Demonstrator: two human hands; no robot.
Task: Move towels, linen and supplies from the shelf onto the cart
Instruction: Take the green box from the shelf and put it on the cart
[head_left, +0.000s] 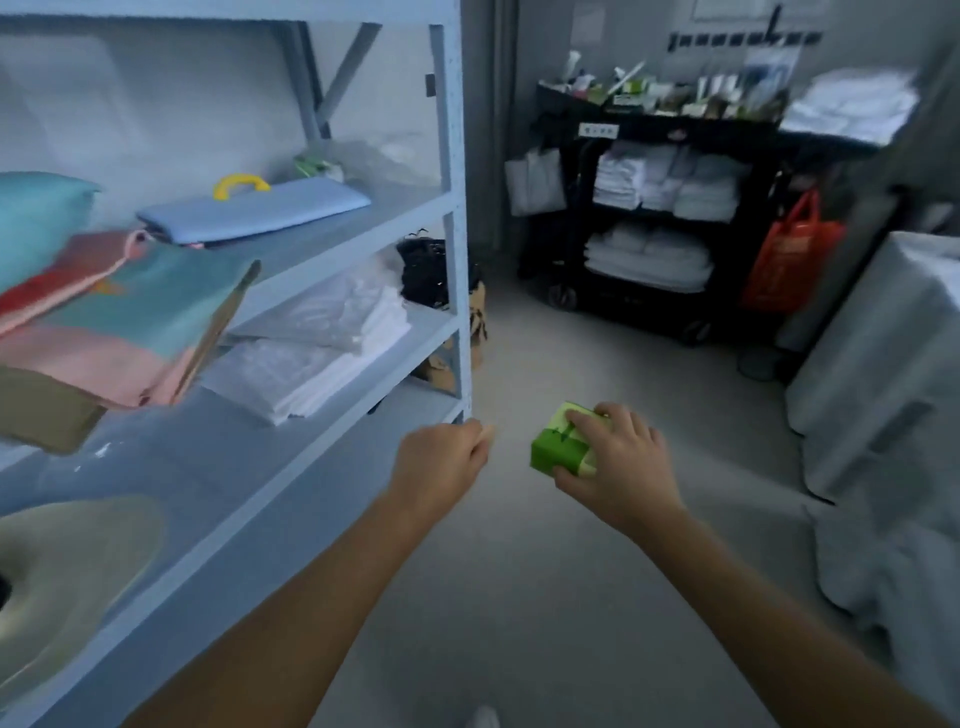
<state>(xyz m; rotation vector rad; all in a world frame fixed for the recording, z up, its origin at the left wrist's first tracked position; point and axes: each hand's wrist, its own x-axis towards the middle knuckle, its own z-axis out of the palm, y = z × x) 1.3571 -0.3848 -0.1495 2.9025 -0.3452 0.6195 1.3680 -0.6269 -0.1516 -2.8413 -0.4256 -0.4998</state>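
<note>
My right hand (621, 462) grips a small green box (558, 441) in mid-air above the floor, right of the shelf's corner post. My left hand (447, 460) hangs beside that post with fingers curled and nothing in it. The pale blue metal shelf (452, 218) fills the left; it holds folded white linen (322, 343), coloured folded cloth (119, 322) and a flat blue bag with a yellow handle (254, 208). The black cart (665, 130) stands across the room with white towels (670, 182) on its shelves and small supplies on top.
An orange bag (789, 249) hangs on the cart's right side and a white bag (535, 182) on its left. White-covered bundles (883, 353) line the right. A dark bundle (431, 270) sits behind the shelf post. Grey floor runs between shelf and cart.
</note>
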